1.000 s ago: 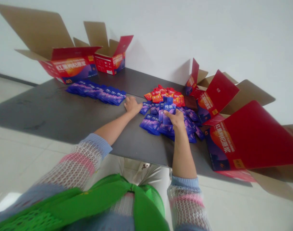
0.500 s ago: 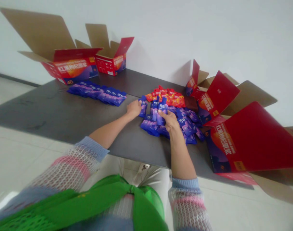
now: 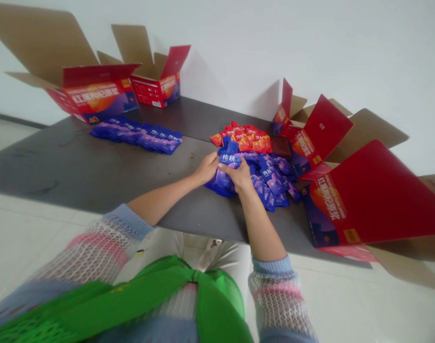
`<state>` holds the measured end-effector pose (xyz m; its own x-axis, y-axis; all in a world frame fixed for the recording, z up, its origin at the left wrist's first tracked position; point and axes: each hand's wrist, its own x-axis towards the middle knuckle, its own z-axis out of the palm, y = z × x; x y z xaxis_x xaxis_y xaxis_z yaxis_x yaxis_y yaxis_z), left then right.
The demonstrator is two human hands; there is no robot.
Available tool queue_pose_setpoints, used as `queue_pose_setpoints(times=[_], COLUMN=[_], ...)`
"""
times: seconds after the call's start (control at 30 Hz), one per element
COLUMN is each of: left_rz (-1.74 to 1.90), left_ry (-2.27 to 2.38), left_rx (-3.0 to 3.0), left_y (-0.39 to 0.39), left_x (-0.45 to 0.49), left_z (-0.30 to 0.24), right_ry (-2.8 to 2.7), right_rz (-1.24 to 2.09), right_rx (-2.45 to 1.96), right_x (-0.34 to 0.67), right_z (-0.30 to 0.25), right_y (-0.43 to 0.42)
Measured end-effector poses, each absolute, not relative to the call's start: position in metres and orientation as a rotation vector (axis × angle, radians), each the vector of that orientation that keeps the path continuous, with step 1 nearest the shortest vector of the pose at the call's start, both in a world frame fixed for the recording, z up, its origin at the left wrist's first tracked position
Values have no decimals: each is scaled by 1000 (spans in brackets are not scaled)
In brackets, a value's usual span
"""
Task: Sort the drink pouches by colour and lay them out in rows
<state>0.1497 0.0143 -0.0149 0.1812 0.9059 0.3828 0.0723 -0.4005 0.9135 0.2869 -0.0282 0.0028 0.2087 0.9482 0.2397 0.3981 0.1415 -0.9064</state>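
Note:
Both hands meet over the left part of a loose pile of purple-blue pouches. My right hand is closed on a purple pouch, its thumb across the front. At that pouch's left edge my left hand is closed, fingers partly hidden; it seems to grip the pouches from the side. How many pouches are between the hands I cannot tell. Just behind lies a heap of red-orange pouches. Off to the left, a row of overlapping purple pouches lies flat on the dark table.
Two open red cartons, a large one and a smaller one, stand at the back left. Several more open cartons line the right side, flaps spread outward. A dark brown block sits beside the red-orange heap. A white wall rises behind.
My left hand has moved right to join my right hand, bringing its purple pouch against the other one. My right hand has shifted slightly left. The whole view has tilted a little.

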Motion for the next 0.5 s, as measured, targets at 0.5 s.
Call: queue_pose_setpoints(times=[0.5], left_rz=[720], left_ry=[1775], left_rx=[2094], left_y=[-34], left_x=[157], left_z=[-12], right_ry=[-956], right_rz=[212], right_rx=[-1507], right_x=[354], right_z=[39], right_y=[-22])
